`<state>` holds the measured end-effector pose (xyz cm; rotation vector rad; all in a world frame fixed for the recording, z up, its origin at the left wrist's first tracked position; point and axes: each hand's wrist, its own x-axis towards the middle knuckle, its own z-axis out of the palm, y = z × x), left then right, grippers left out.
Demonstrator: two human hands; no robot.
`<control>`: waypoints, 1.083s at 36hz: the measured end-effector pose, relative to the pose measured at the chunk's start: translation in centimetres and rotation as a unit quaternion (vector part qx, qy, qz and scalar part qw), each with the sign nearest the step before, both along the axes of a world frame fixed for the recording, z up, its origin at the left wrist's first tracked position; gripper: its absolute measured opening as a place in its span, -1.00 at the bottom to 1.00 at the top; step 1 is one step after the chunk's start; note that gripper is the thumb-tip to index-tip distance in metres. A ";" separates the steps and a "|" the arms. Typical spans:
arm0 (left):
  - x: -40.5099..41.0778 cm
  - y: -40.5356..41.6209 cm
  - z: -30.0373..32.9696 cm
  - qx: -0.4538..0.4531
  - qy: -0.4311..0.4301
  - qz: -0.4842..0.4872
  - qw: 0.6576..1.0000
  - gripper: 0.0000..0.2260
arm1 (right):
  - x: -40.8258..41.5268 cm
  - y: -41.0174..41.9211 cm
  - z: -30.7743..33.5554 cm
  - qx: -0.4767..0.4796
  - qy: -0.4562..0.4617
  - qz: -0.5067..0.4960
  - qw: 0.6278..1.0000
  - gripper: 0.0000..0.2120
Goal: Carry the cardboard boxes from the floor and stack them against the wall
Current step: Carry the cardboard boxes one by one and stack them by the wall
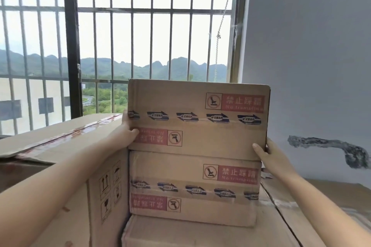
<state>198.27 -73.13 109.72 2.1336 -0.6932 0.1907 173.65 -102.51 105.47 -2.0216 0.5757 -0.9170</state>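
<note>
Large carton (60, 146) crowds the stack's left; right side by wall (311, 66) open.

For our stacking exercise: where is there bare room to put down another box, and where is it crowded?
Free: the flat top of the big box on the left, below the window bars, and the cardboard surface on the right by the wall. Crowded: the middle stack, where both hands hold the top box.
</note>
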 end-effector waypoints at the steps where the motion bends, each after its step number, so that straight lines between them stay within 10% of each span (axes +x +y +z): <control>1: -0.2 0.1 0.0 -0.004 -0.004 0.002 1.000 -0.33 | -0.3 0.1 -0.1 -0.010 0.012 -0.003 1.000 -0.55; 8: -5.2 2.2 0.5 -0.069 -0.246 -0.027 0.966 -0.34 | -4.6 2.3 0.8 -0.152 0.027 -0.025 0.988 -0.29; 13: -11.8 2.8 -2.8 -0.064 -0.264 -0.145 0.951 -0.38 | -8.9 5.6 0.2 -0.194 -0.011 0.058 0.979 -0.37; 25: -23.1 6.7 -21.7 -0.130 -0.012 -0.234 0.964 -0.55 | -20.6 12.6 -15.8 0.056 0.040 0.051 0.996 -0.48; 39: -31.1 8.5 -34.6 0.080 0.308 -0.292 0.902 -0.67 | -34.1 28.4 -33.5 0.340 0.096 -0.241 0.904 -0.40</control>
